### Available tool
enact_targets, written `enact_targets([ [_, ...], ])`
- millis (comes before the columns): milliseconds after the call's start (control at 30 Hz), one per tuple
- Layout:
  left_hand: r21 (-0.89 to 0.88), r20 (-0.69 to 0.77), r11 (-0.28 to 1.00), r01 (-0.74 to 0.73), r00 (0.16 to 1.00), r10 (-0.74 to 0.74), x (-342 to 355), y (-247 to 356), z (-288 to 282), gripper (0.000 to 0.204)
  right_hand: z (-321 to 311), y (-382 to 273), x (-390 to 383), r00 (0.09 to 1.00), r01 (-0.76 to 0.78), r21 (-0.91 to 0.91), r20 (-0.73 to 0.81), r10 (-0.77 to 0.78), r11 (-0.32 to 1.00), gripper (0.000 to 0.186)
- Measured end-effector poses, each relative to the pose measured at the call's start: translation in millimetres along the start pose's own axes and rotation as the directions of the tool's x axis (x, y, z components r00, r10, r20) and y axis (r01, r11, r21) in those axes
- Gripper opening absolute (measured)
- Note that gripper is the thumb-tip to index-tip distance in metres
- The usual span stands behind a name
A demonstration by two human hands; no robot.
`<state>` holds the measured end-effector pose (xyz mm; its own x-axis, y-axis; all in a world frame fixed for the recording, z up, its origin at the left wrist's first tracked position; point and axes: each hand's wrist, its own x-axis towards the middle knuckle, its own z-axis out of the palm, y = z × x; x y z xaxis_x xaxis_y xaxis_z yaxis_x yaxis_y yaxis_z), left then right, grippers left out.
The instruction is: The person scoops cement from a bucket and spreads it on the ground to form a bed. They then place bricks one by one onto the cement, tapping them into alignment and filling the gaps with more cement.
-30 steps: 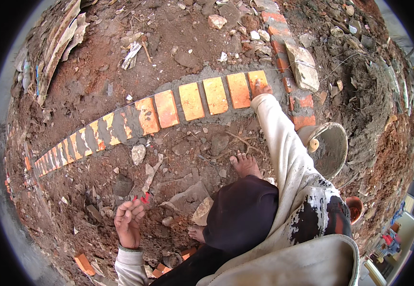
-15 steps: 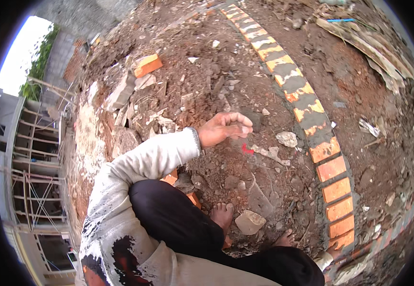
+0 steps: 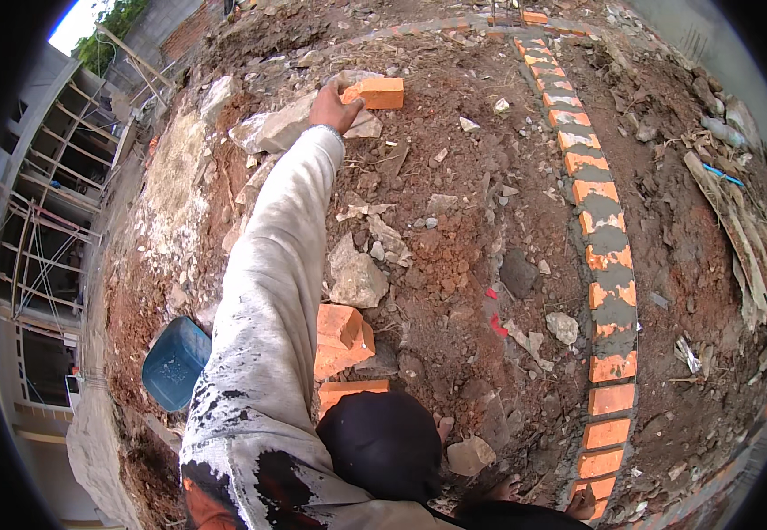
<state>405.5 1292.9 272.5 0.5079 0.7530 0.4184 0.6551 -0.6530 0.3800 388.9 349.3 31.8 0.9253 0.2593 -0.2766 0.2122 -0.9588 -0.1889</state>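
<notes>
My left arm reaches far forward, and my left hand (image 3: 334,108) is at the left end of a loose orange brick (image 3: 381,93). Its thumb and fingers close on that end, beside a grey stone slab. Low in the picture, my right hand (image 3: 582,503) touches the near end of a curved row of orange bricks (image 3: 609,399) set in mortar. Only a small part of this hand shows, and how its fingers are bent is unclear. Grey mortar smears the tops of the farther bricks in the row.
Beside my knee lie more orange bricks (image 3: 341,340) and a pale rock (image 3: 357,274). A blue-green plastic bucket (image 3: 177,362) stands left of my arm. Stones and rubble cover the soil, and old boards (image 3: 736,234) lie at the right.
My left hand has gone from over the bare soil out to the loose brick, the arm now stretched. The view has shifted, bringing the bucket into sight. My right hand stays at the row's near end.
</notes>
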Motion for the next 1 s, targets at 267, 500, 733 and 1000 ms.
enact_targets([
  [267,0.505,0.245,0.795,-0.337,0.939,0.242,110.4,24.6,83.7,0.083,-30.7,-23.1,-46.1,0.971,-0.241,0.180,0.035,0.239,0.954,0.032],
  [500,0.624,0.339,0.571,-0.534,0.843,0.418,118.1,-51.6,86.7,0.064,-53.5,-38.2,-144.1,0.927,-0.355,0.432,0.049,0.371,0.829,0.033],
  [733,-0.741,0.367,0.668,0.072,0.876,0.313,-7.9,180.1,-39.9,0.047,-47.8,-34.6,-116.4,0.981,-0.064,0.695,-0.088,0.174,0.716,0.037],
  [1000,-0.631,0.748,0.727,0.271,-0.033,0.662,-373.9,443.3,-13.5,0.044,-106.5,-119.7,-13.2,0.984,0.175,0.981,-0.178,-0.025,-0.080,0.076],
])
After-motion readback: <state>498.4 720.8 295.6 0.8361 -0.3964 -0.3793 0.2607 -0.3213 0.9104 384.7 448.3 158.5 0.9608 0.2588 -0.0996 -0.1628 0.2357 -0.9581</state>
